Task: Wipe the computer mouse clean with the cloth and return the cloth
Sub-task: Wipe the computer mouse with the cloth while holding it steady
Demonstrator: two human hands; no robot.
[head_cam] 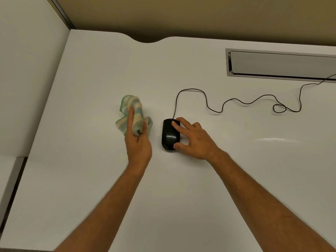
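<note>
So the black mouse [170,136] sits mid-desk, smooth glossy plastic with a rounded oval back. The right hand [193,140] rests against its right side, fingers spread and loose, index on the front buttons, thumb at the rear edge. Just left of it, not touching, the left hand [139,142] is clamped around a crumpled cloth [133,110], soft terry-looking stuff in pale green and cream stripes, bunched up and sticking out past the fingers. The desk [91,179] is plain matte white. A thin dark cable [236,100] squiggles off toward a long grey metal slot [283,63] at the back right.
</note>
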